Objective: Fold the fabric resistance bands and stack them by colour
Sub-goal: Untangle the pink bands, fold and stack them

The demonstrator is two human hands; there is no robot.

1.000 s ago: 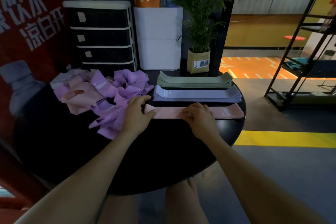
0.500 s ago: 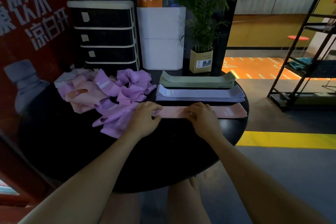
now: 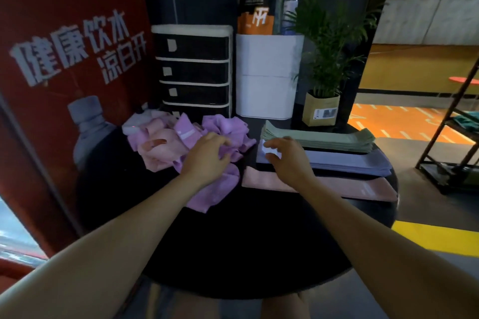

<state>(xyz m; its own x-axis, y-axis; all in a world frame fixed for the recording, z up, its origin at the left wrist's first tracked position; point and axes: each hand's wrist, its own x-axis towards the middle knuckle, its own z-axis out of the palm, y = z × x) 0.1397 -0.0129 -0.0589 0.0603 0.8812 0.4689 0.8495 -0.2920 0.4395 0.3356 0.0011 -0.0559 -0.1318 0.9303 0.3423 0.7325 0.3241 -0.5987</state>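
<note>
A black four-drawer plastic cabinet with white trim [image 3: 193, 70] stands at the back of the round black tabletop [image 3: 246, 241]. Right of the cabinet stands a white rectangular box [image 3: 268, 76], then a potted green palm [image 3: 324, 59].

Loose band heap [image 3: 197, 142] left on table [image 3: 233, 248]; three folded stacks [image 3: 337, 160] right, one behind another. Drawers [image 3: 193, 70], bin [image 3: 268, 75], plant [image 3: 324, 59] behind.

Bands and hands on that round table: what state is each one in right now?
green stack: folded flat, farthest from the person.
lavender stack: folded flat, middle row.
pink band: folded flat, nearest row.
loose pile: purple and pink bands, crumpled, unfolded.
left hand: resting on the loose pile, fingers curled.
right hand: over the lavender stack's left end; grip unclear.
</note>
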